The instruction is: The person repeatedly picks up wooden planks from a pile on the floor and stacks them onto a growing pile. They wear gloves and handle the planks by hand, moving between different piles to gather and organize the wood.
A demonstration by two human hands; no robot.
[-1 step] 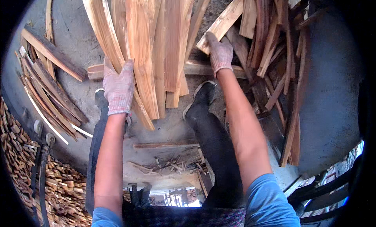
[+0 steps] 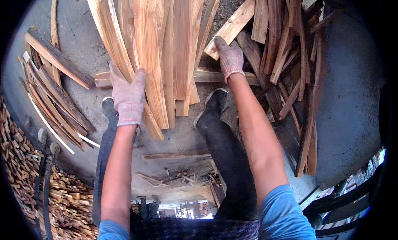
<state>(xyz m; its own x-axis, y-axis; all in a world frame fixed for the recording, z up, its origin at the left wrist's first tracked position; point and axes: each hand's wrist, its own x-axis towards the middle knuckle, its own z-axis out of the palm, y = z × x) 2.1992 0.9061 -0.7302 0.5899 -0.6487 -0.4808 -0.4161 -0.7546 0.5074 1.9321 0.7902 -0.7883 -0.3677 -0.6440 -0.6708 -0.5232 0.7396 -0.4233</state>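
Two gloved hands are working with wooden boards above a grey floor (image 2: 178,136). The left hand (image 2: 129,97) is laid over a long narrow board (image 2: 112,30), with the thumb on one side and the fingers on the other, and so it is gripping this board; how firmly, I cannot tell. The right hand (image 2: 230,57) is closed on the lower end of a short pale board (image 2: 235,24), which lies tilted, its upper end toward the right pile (image 2: 286,49). Between both hands, several boards (image 2: 147,53) are lying side by side, and under them passes a crosswise timber (image 2: 207,75). The right pile is made of darker, curved pieces which cross one another. At the left, well apart from the hands, there is a bundle of thin strips (image 2: 58,99), and near it a thick plank (image 2: 62,59). A big stack of wood (image 2: 68,198) fills the lower left corner.
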